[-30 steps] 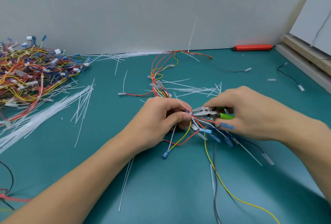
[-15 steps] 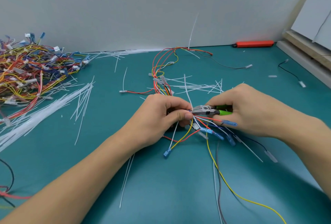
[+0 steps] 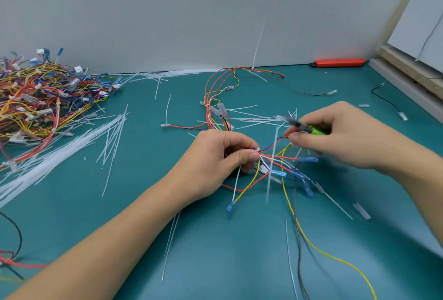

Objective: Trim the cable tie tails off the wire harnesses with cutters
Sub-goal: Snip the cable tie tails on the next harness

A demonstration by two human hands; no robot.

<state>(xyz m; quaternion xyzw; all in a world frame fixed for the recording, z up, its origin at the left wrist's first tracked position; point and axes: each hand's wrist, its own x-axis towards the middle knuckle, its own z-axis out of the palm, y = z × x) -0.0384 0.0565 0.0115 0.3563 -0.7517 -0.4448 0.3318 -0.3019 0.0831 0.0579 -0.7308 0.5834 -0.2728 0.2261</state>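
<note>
My left hand (image 3: 215, 163) pinches a wire harness (image 3: 271, 160) of red, yellow, white and blue wires at a tied spot in the middle of the teal table. The harness runs back in a loop (image 3: 215, 88) toward the wall, where one uncut tie tail (image 3: 257, 45) stands upright. My right hand (image 3: 347, 134) grips green-handled cutters (image 3: 299, 126), blurred, with the jaws pointing left, up and to the right of the tied spot. A white cut tail (image 3: 272, 168) shows as a blurred vertical streak between my hands.
A large pile of harnesses (image 3: 40, 98) lies at the far left. Loose cut tie tails (image 3: 55, 156) are strewn beside it and along the wall. An orange-red tool (image 3: 339, 62) lies at the back right, with boards (image 3: 412, 72) at the right edge.
My right hand has pulled the cutters up and to the right, away from the tied spot. A tie tail that stood up at the jaws now appears loose as a blurred streak between my hands.
</note>
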